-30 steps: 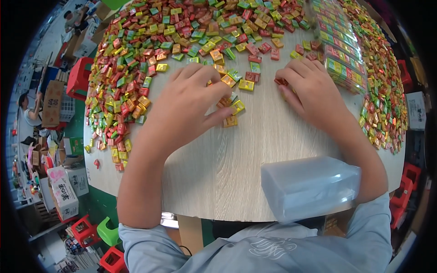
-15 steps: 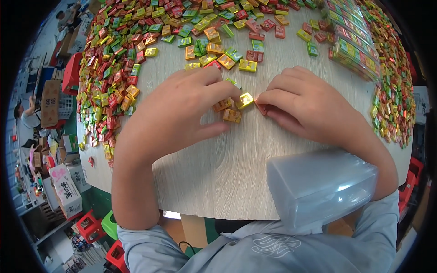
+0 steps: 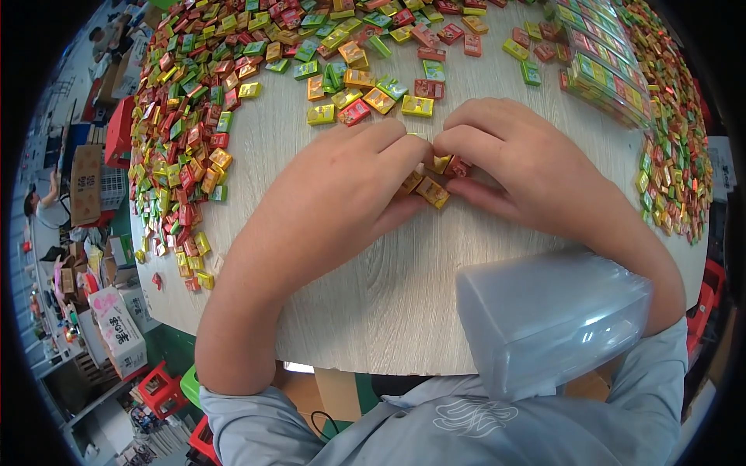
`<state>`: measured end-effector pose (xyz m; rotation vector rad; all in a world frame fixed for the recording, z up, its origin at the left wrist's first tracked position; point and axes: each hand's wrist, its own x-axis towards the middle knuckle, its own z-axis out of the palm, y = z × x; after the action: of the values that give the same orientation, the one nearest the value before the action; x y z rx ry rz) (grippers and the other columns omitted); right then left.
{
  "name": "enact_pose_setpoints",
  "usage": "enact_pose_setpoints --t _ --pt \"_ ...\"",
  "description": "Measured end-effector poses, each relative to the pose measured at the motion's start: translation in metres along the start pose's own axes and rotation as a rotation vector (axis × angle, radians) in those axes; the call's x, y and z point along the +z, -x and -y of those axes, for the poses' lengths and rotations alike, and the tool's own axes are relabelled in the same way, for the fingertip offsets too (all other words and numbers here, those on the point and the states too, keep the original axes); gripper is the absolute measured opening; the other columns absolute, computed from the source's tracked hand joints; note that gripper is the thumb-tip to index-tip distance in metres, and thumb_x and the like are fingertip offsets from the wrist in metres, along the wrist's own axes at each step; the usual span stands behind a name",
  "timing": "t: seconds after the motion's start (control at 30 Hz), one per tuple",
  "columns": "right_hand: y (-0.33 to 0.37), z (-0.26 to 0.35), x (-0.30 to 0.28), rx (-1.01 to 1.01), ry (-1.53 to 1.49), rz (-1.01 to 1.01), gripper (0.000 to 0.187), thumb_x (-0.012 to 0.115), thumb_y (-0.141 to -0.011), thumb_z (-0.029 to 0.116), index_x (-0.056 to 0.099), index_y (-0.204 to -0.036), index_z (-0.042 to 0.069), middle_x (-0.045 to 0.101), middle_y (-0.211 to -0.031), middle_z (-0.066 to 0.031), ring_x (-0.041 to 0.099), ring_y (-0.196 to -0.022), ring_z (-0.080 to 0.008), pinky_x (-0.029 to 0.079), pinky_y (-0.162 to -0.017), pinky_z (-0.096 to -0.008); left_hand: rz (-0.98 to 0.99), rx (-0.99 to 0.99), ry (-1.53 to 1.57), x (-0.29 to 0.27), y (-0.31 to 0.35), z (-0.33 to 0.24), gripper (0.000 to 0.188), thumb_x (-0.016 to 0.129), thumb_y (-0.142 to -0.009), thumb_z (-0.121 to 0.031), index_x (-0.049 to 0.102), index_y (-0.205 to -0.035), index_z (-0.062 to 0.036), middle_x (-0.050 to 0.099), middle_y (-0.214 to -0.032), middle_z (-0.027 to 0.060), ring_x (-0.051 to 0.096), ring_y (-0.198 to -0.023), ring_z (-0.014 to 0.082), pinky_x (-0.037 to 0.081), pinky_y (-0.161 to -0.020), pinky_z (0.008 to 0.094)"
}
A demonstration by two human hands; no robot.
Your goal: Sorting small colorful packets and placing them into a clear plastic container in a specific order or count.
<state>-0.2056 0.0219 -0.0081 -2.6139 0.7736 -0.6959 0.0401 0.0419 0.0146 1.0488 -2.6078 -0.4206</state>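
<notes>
Over the middle of the table, my left hand (image 3: 346,175) and my right hand (image 3: 524,159) almost meet around a small cluster of little boxes. The left fingers and thumb curl closed about an orange box (image 3: 432,193) and another partly hidden beside it. Between the right thumb and fingers sits a red box (image 3: 459,167), touching the cluster. A yellow one shows in the gap, mostly covered by fingers. How many boxes lie under the hands is hidden. Just beyond the fingertips are loose boxes, among them a yellow box (image 3: 418,106) and a red box (image 3: 354,113).
A stack of clear plastic covers (image 3: 544,311) lies by my right forearm at the table's near edge. Packed clear cases of boxes (image 3: 606,85) stand at the far right. Heaped small boxes (image 3: 186,132) spread along the left and far sides. Red stools (image 3: 161,391) stand on the floor.
My left hand has moved right and closed in on the boxes, and both hands are now nearly touching. The orange boxes have shifted right and turned; the red box now lies against them.
</notes>
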Motion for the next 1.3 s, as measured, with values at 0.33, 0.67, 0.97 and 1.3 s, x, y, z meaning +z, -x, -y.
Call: enact_pose_setpoints --t 0.33,0.67,0.97,1.3 --pt "0.002 -0.006 -0.005 -0.141 0.06 0.056 0.024 0.081 -0.079 0.009 0.068 -0.099 0.008 0.066 -0.109 -0.0058 0.063 -0.098 -0.0297 0.051 -0.087 -0.0418 0.042 0.007 -0.038 -0.006 0.0 0.004 0.025 0.083 -0.082 -0.014 0.066 -0.099 -0.0074 0.064 -0.089 0.0077 0.067 -0.084 0.03 0.052 -0.076 0.0425" --pt "0.005 -0.01 -0.014 -0.195 0.007 0.126 0.028 0.081 -0.075 0.009 0.065 -0.098 0.009 0.067 -0.112 -0.0055 0.063 -0.1 -0.0294 0.051 -0.089 -0.0415 0.11 -0.041 -0.041 -0.008 0.003 0.006 0.027 0.083 -0.083 -0.018 0.065 -0.099 -0.0071 0.065 -0.088 0.0082 0.066 -0.084 0.0304 0.051 -0.075 0.0413" --pt "0.001 0.006 -0.008 -0.14 0.122 0.184 0.06 0.087 -0.072 0.029 0.064 -0.124 0.009 0.066 -0.111 -0.0076 0.063 -0.103 -0.0296 0.05 -0.093 -0.0416 -0.07 -0.1 -0.128 -0.01 0.003 0.001 0.042 0.084 -0.078 -0.019 0.068 -0.115 -0.0092 0.064 -0.099 0.0114 0.067 -0.091 0.032 0.052 -0.08 0.0439" --pt "0.001 0.002 0.006 -0.234 0.091 0.123 0.043 0.084 -0.075 0.023 0.068 -0.113 0.012 0.061 -0.104 -0.0059 0.062 -0.094 -0.0276 0.053 -0.083 -0.0417 0.069 -0.051 -0.028 -0.016 0.005 0.013 0.034 0.083 -0.08 -0.015 0.07 -0.111 -0.0087 0.064 -0.099 0.0099 0.067 -0.094 0.0306 0.053 -0.078 0.0424"
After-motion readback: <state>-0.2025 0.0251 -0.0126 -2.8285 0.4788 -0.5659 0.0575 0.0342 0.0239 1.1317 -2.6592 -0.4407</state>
